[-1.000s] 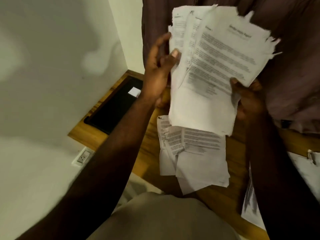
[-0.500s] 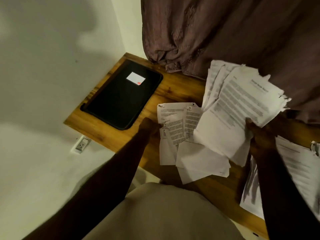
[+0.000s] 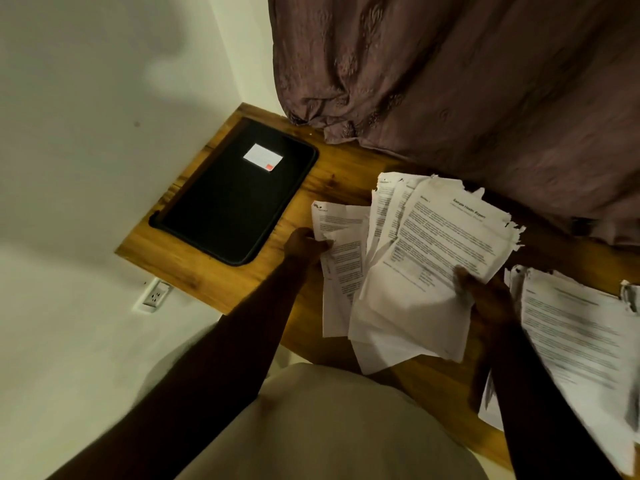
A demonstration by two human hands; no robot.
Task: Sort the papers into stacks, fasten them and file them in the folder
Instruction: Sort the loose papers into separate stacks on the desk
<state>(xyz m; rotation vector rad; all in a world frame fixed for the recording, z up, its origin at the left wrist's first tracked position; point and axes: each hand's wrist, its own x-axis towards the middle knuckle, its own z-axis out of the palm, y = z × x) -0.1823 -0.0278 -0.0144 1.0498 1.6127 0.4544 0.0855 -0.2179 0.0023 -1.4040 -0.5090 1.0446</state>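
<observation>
I am sorting: right fingers [image 3: 467, 282] grip a fan of papers [image 3: 446, 244]; left fingers [image 3: 311, 242] touch the pile [image 3: 341, 233] on the table [image 3: 346, 168], grasp unclear. Next, place matching sheets.

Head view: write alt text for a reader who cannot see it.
A person's right hand holds a fanned sheaf of printed papers over a wooden table, while the left hand touches loose sheets lying there. A closed black folder lies to the left.
</observation>
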